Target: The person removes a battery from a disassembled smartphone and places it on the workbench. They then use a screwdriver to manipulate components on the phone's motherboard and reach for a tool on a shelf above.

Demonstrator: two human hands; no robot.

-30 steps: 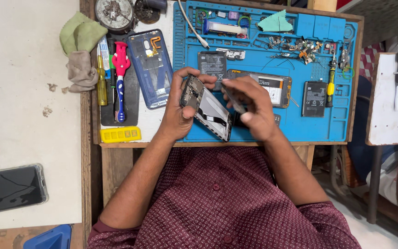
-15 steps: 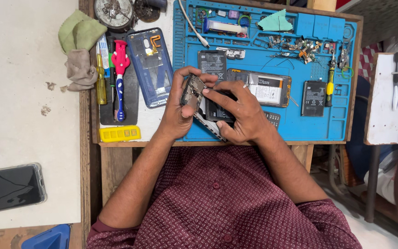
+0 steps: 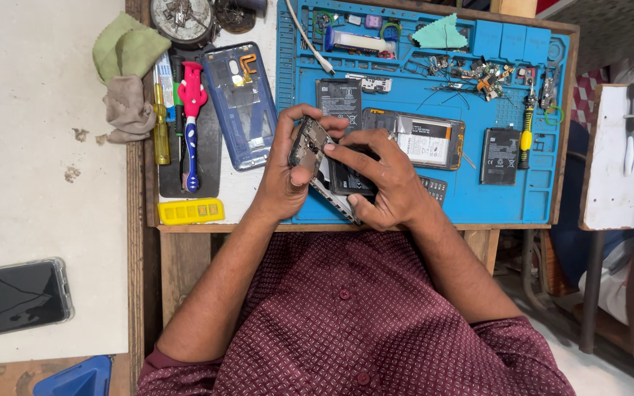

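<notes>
The left hand [image 3: 285, 178] grips an opened phone [image 3: 317, 158] by its upper end, thumb on one side and fingers curled round the other, so the bare metal inside with small parts faces up. The right hand [image 3: 379, 176] lies over the lower part of the phone, its fingers bent and pressing on a flat black piece there; what exactly is under the palm I cannot tell. The phone is held just above the near edge of the blue mat [image 3: 522, 198], which is rubbery, with moulded compartments along its far side. These compartments hold a white tube [image 3: 357, 42], a folded green cloth [image 3: 440, 34] and a heap of tiny metal parts [image 3: 482, 73]. On the flat part of the mat lie two black batteries [image 3: 498, 155] and another opened phone [image 3: 423, 138] with a white battery. Left of the mat, a black tray [image 3: 210, 158] carries a red tool [image 3: 191, 110] and a yellow screwdriver [image 3: 161, 125]; a translucent blue back cover [image 3: 240, 103] lies beside it.
</notes>
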